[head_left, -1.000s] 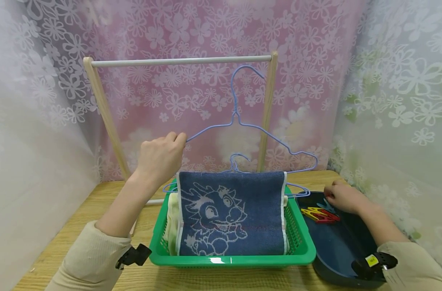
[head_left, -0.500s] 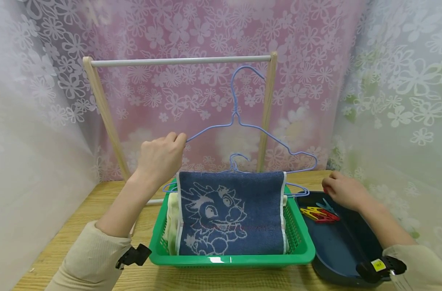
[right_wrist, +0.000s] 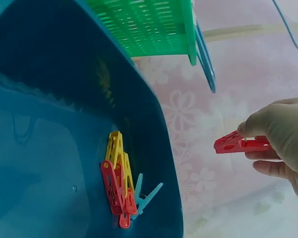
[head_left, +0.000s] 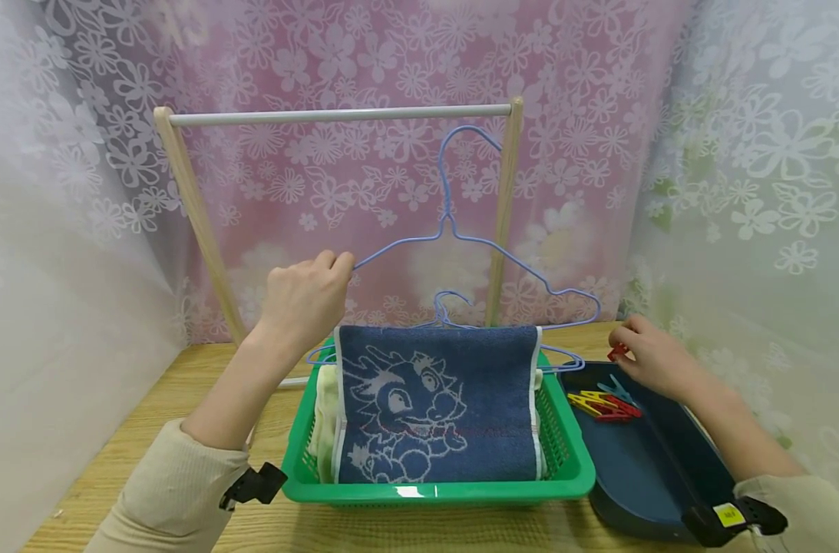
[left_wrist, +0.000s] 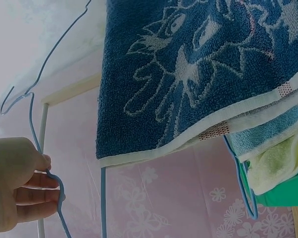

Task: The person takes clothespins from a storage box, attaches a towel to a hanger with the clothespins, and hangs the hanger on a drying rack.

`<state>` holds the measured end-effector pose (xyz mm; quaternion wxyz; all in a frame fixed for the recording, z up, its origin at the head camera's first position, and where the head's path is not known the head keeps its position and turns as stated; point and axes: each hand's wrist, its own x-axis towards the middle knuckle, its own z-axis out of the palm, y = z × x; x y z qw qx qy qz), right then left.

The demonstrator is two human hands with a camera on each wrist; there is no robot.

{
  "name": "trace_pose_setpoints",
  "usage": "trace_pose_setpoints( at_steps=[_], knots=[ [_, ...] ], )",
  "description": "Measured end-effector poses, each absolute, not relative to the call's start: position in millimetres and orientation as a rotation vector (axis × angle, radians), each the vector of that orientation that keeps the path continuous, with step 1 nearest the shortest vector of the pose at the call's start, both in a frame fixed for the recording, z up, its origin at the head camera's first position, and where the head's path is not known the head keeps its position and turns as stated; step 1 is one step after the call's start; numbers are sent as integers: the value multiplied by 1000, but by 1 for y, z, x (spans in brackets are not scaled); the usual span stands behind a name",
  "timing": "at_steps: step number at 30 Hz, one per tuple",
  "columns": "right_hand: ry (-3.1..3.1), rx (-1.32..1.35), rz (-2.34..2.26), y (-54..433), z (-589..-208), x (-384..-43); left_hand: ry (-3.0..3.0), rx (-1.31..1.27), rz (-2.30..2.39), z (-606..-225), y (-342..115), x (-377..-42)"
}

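Note:
My left hand (head_left: 308,296) grips the left shoulder of a blue wire hanger (head_left: 401,243), holding it up over the basket. A dark blue towel (head_left: 440,399) with a pale cartoon figure drapes over the hanger's lower bar, its bottom part inside the green basket (head_left: 436,493). In the left wrist view the fingers (left_wrist: 37,196) curl round the hanger's wire beside the towel. Above the far rim of the dark tray (head_left: 633,468), my right hand (head_left: 657,357) pinches a red clothespin (right_wrist: 240,144). Several yellow, red and blue clothespins (head_left: 602,405) lie in that tray.
Behind the basket stands a rack with a white rail (head_left: 343,116) and wooden legs (head_left: 201,219). More blue hangers (head_left: 564,357) lie across the basket's back, and pale yellow cloth (head_left: 325,407) sits inside it. Floral curtains (head_left: 364,61) hang behind and at the sides.
My right hand has risen out of the tray, away from the pile, with a red clothespin now showing in its fingers. The left hand, hanger and towel have stayed nearly still.

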<state>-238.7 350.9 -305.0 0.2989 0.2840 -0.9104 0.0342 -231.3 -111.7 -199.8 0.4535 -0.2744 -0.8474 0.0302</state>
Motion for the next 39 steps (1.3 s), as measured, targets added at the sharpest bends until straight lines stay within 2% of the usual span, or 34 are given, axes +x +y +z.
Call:
trace_pose_setpoints(
  at_steps=[15, 24, 32, 39],
  knots=[
    [-2281, 811, 180, 341, -293, -228, -2108, -671, 66, -200, -112, -232],
    [-2093, 909, 242, 331, -270, -216, -2058, -667, 69, -201, -114, -234],
    [-2091, 970, 328, 303, -244, -197, -2020, -681, 85, -206, -114, -233],
    [-2037, 1128, 350, 266, -236, -190, -2024, -673, 95, -209, -113, -234]
  ],
)
